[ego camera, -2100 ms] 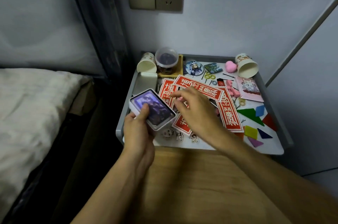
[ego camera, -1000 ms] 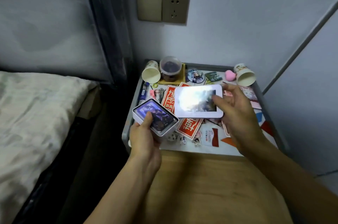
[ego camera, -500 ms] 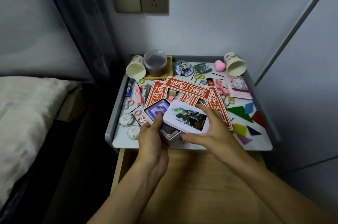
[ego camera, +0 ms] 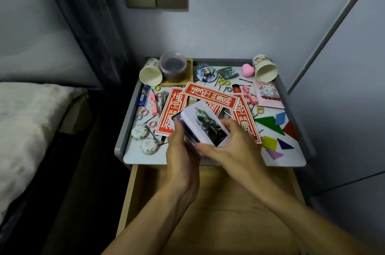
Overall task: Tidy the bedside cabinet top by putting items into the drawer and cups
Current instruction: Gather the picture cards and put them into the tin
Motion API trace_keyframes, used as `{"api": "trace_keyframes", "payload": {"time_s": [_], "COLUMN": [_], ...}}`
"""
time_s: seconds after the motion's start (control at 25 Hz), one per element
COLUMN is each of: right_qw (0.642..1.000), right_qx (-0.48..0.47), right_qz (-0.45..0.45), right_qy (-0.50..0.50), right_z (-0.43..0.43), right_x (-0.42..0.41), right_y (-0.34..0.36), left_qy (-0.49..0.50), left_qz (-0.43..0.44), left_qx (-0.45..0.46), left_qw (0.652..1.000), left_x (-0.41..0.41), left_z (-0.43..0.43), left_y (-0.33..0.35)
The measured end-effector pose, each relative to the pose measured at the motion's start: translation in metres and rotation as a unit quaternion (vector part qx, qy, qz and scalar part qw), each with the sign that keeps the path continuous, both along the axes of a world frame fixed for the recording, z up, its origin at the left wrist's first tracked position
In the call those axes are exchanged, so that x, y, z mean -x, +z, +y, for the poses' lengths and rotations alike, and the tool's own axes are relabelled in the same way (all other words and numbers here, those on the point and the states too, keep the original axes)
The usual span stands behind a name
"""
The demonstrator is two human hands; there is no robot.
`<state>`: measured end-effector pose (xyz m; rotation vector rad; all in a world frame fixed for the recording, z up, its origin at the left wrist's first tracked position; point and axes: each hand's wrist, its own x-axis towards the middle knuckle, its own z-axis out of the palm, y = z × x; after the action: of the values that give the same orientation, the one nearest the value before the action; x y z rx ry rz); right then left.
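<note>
Red paper strips (ego camera: 210,96) with white lettering, white tin lid (ego camera: 205,126) with a dark greenish picture, pink heart (ego camera: 248,70), tangram pieces (ego camera: 269,124) in green, yellow, blue, red, purple. Worktop's (ego camera: 143,158) white with a grey rim.

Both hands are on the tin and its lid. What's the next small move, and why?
Probably press the lid down square onto the tin. The right hand holds the lid tilted, the tin's purple corner showing past its upper-left edge, while the left hand grips the tin. Once shut, it could go into the open drawer below.
</note>
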<state>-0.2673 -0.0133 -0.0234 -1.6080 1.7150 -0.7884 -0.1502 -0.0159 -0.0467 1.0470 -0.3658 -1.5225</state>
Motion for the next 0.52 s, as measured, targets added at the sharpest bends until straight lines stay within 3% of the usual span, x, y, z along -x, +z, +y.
{"api": "trace_keyframes", "payload": {"time_s": [0.16,0.52], "right_qw": [0.997,0.99], "right_qx": [0.033,0.043], "right_qz": [0.07,0.129], "right_qy": [-0.016,-0.019], "right_z": [0.0037,0.0032], "right_x": [-0.0046,0.0007], "right_y": [-0.0007,0.0045], "left_qy": [-0.036,-0.084], "left_qz": [0.025,0.038], "left_qx": [0.023,0.055], "left_qw": [0.999,0.994], "left_x": [0.0085,0.0108], "left_z": [0.0065,0.0103], "left_y": [0.0043,0.0093]}}
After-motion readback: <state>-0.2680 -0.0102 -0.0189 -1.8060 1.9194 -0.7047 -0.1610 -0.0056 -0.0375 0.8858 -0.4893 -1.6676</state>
